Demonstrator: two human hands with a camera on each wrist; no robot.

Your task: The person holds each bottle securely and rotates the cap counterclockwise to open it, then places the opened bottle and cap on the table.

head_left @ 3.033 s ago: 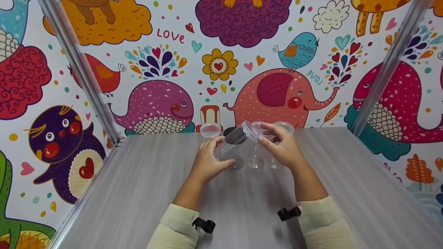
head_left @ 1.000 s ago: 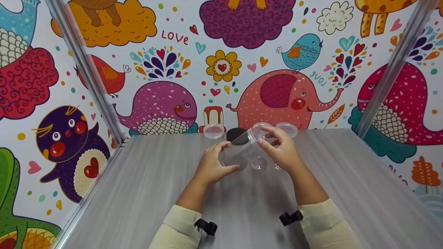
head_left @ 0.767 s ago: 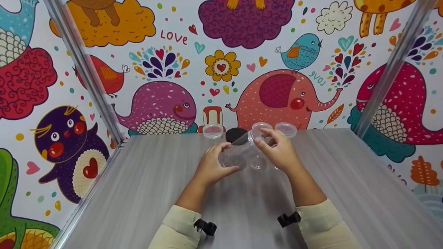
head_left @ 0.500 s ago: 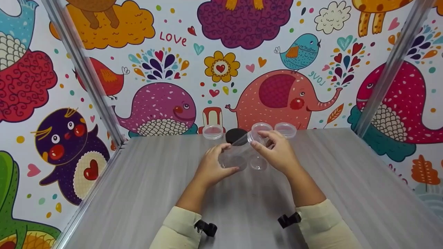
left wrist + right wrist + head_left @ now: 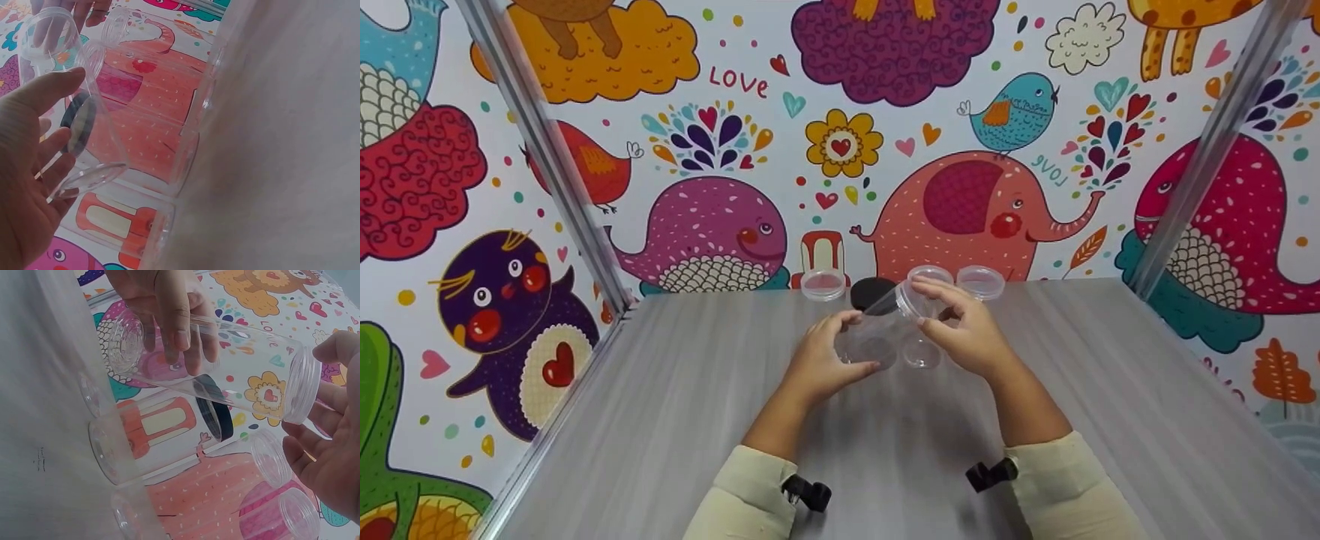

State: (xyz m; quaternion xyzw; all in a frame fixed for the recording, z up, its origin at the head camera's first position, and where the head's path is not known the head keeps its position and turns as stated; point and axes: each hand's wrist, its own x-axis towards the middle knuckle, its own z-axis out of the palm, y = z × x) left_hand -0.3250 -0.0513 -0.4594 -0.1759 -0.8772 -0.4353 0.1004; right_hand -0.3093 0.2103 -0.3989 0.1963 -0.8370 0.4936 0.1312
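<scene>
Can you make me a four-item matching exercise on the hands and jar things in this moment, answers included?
1. held jar
2. black lid
3. left hand
4. right hand

A. at the held jar's raised end
B. near the held jar's lower end
C. clear and tilted
D. behind the held jar in the head view

Pairs: 1-C, 2-D, 3-B, 4-A

You're at a small booth-style workstation with a nursery look. The grey wood-grain tabletop runs from 6 o'clock up to a cartoon-printed back panel at 12, where you face a purple whale and a coral elephant. A matching left panel encloses you at 9. A left metal post stands at 10, a right metal post at 2.
</scene>
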